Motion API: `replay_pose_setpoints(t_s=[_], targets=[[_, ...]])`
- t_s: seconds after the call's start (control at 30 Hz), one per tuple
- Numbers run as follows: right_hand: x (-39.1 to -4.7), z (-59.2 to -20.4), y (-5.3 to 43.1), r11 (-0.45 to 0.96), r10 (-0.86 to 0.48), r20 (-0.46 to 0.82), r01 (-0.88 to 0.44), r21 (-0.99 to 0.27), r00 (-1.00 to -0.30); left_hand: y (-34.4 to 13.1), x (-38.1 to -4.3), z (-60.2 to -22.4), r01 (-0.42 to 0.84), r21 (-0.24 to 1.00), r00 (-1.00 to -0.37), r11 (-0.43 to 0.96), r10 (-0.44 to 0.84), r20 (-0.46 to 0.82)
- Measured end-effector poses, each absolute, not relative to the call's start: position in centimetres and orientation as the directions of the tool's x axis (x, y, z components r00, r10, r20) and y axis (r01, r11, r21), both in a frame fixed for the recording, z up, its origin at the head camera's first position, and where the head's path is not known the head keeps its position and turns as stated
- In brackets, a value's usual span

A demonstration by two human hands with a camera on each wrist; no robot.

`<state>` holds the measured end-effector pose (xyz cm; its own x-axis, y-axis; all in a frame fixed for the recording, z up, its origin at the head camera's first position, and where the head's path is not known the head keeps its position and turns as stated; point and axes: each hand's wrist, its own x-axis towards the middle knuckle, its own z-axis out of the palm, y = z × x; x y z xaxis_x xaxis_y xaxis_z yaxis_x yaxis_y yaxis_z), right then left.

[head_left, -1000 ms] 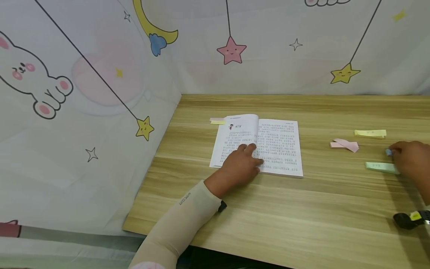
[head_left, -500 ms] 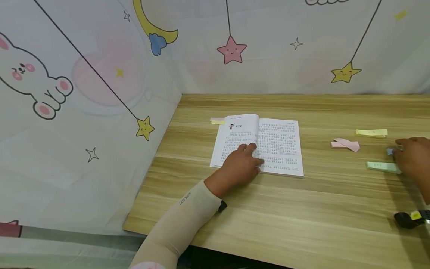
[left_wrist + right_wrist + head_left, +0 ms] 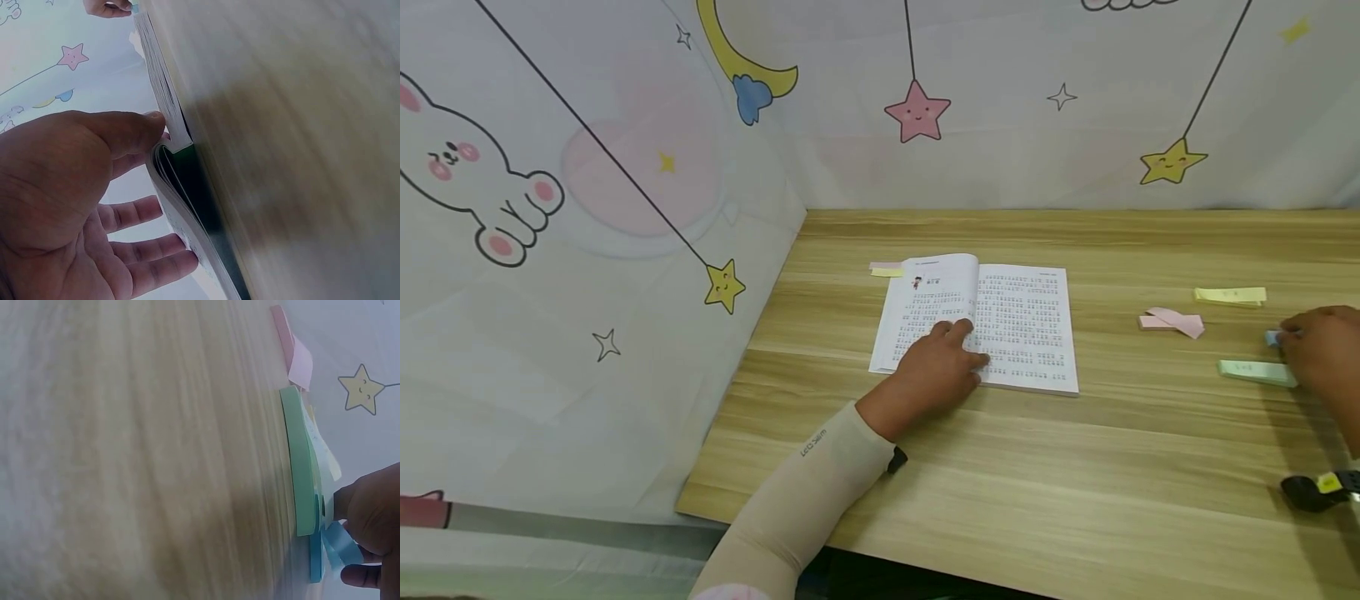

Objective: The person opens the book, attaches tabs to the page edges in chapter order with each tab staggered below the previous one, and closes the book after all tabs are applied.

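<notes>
My left hand [image 3: 932, 367] rests on an open book [image 3: 1026, 333], its fingers spread over the pages near the spine. In the left wrist view the thumb lies by the book's lower edge [image 3: 181, 134], and the other fingers touch a page. At the right, my right hand [image 3: 1326, 354] pinches at a small blue sticky note pad [image 3: 1272, 337], mostly hidden by the hand. The right wrist view shows a blue strip [image 3: 344, 545] curling up from the pad between thumb and fingers. A green sticky note pad [image 3: 1255, 372] lies just in front of it.
A folded pink sticky note pad [image 3: 1172, 322] and a yellow one [image 3: 1228, 296] lie left of the right hand. Pink and yellow tabs [image 3: 887, 272] stick out from the book's left edge. A printed curtain [image 3: 1000, 167] hangs behind the wooden table [image 3: 1075, 492].
My right fingers lifted and straightened over the blue pad half a second ago, and now bend back down onto it. The left hand and the book have stayed put.
</notes>
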<state>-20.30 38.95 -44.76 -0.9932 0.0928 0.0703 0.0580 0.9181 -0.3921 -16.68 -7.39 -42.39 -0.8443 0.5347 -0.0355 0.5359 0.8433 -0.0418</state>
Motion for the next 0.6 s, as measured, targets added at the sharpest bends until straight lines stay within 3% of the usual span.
replay_pose_setpoints(t_s=[0.17,0.4,0.6], targets=[[-20.6,-45.07,39.27,0.932,0.068,0.103,0.026,-0.36,-0.992,-7.46,-16.61,-42.38,0.536,-0.046,-0.844,0.843,0.535,-0.035],[-20.67,-45.25,39.77,0.913,0.052,0.106,0.004,-0.407,-0.993,-7.49,-16.59,-42.45,0.533,-0.045,-0.846,0.845,0.532,-0.042],[-20.6,-45.07,39.56,0.942,0.079,0.063,0.054,-0.33,-0.995,-7.42,-16.57,-42.4,0.533,-0.039,-0.846,0.845,0.531,-0.044]])
